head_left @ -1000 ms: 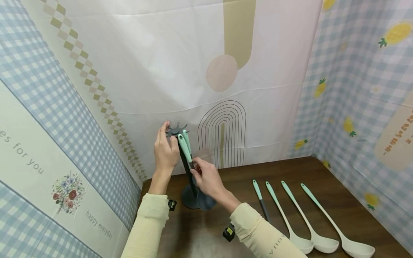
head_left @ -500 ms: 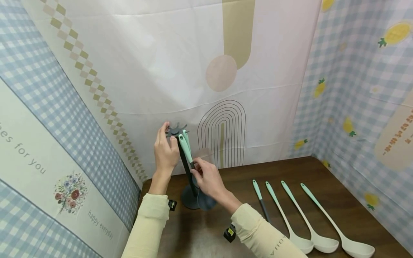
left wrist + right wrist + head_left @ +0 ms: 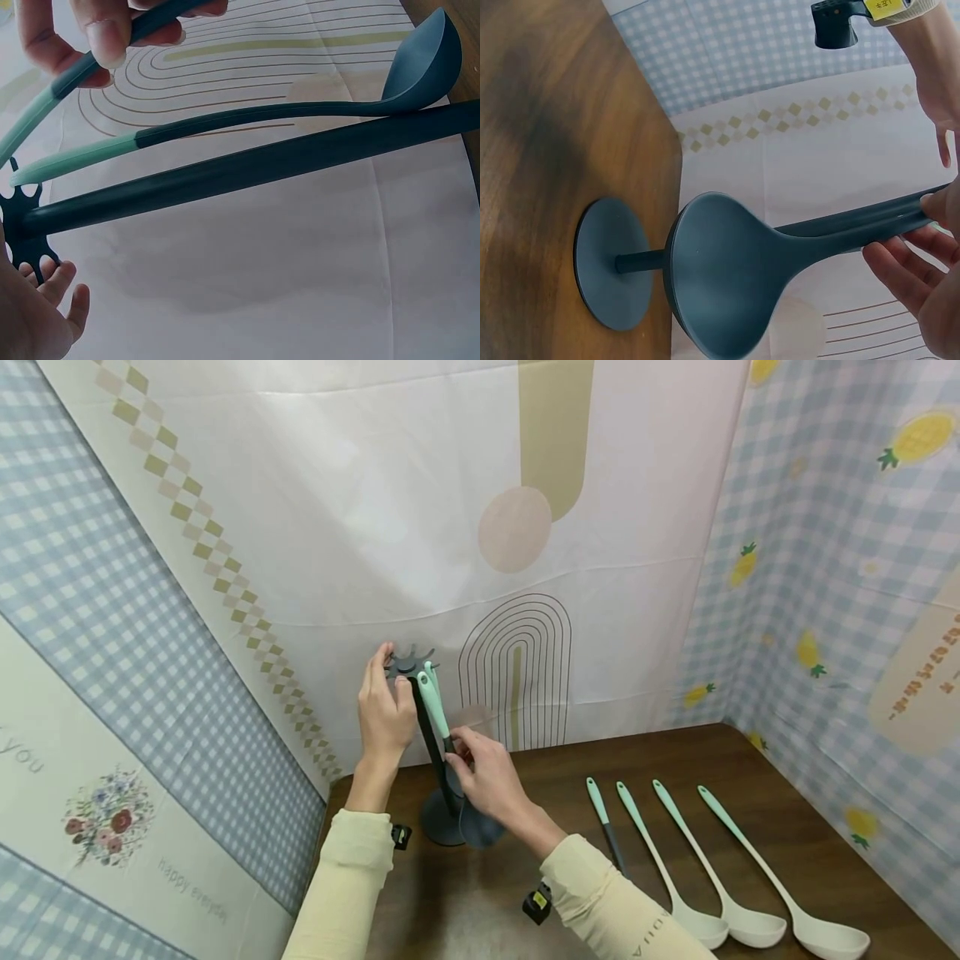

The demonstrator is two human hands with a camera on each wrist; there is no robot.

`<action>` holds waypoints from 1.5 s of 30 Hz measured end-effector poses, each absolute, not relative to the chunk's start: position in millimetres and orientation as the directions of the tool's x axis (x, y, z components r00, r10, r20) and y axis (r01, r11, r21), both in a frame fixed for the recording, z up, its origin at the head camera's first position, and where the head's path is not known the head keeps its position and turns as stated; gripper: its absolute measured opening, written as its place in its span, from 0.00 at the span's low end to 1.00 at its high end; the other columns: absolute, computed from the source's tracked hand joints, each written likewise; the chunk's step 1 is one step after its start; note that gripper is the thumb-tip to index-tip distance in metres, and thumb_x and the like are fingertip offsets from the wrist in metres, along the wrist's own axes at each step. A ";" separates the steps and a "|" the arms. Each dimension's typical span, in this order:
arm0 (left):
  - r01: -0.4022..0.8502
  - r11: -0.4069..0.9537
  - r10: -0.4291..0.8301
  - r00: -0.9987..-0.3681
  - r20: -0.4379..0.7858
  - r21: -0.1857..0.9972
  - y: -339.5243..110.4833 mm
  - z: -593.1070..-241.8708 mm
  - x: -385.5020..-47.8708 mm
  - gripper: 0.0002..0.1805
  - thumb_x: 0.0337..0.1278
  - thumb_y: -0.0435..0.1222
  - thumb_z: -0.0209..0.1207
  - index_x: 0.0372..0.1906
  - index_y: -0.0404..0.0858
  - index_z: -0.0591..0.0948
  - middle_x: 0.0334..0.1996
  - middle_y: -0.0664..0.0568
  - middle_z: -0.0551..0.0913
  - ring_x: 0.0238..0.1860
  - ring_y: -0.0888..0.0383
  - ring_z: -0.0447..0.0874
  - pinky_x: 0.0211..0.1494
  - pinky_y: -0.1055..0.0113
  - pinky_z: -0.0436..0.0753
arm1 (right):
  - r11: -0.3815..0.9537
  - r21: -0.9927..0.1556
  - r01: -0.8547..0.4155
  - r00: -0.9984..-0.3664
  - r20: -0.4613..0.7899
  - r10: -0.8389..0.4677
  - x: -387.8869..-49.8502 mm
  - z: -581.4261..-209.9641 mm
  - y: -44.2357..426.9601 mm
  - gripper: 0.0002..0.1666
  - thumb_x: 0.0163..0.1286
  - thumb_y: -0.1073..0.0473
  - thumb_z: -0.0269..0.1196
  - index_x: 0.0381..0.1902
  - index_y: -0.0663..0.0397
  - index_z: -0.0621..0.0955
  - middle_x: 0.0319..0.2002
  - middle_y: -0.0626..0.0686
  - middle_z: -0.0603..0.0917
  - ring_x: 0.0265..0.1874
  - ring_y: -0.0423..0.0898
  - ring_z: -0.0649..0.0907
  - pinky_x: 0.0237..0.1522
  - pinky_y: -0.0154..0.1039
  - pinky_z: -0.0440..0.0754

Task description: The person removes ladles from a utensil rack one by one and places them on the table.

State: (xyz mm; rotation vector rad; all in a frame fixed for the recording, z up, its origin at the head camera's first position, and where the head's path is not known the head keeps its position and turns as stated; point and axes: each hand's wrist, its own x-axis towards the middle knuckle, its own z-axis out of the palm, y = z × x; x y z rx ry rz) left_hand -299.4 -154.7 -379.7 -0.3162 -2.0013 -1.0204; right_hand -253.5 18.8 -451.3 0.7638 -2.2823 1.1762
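In the head view, my left hand (image 3: pixel 386 714) holds the hooked top of a dark utensil stand (image 3: pixel 429 731), thumb in front and fingers behind. The right hand (image 3: pixel 489 777) pinches the dark shaft of a ladle with a mint-green handle (image 3: pixel 432 702). The handle's holed end is close to the hooks; whether it touches one I cannot tell. A second ladle (image 3: pixel 262 114) hangs along the post in the left wrist view, its handle end at a hook. In the right wrist view, the held ladle's broad dark bowl (image 3: pixel 727 270) is in front of the post, above the round base (image 3: pixel 611 262).
To the right on the brown wooden table (image 3: pixel 555 785) lie several mint-handled utensils in a row: one dark-shafted (image 3: pixel 611 839), its head hidden by the right sleeve, and white ladles (image 3: pixel 828 935). Patterned cloths (image 3: pixel 637 635) hang behind and at both sides.
The right hand and the held ladle's handle have shifted very slightly right. My left hand stays on the stand's top. The left cloth has swayed to the left.
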 end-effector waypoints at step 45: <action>0.530 0.637 -0.145 -0.631 0.762 0.560 -154.2 -379.7 -298.3 0.32 0.73 0.37 0.44 0.78 0.33 0.68 0.73 0.42 0.75 0.72 0.45 0.74 0.70 0.45 0.76 | 0.515 -0.633 -0.578 -0.783 0.608 -0.131 -263.3 -469.0 89.0 0.16 0.71 0.66 0.71 0.55 0.58 0.83 0.33 0.50 0.87 0.28 0.42 0.85 0.32 0.38 0.85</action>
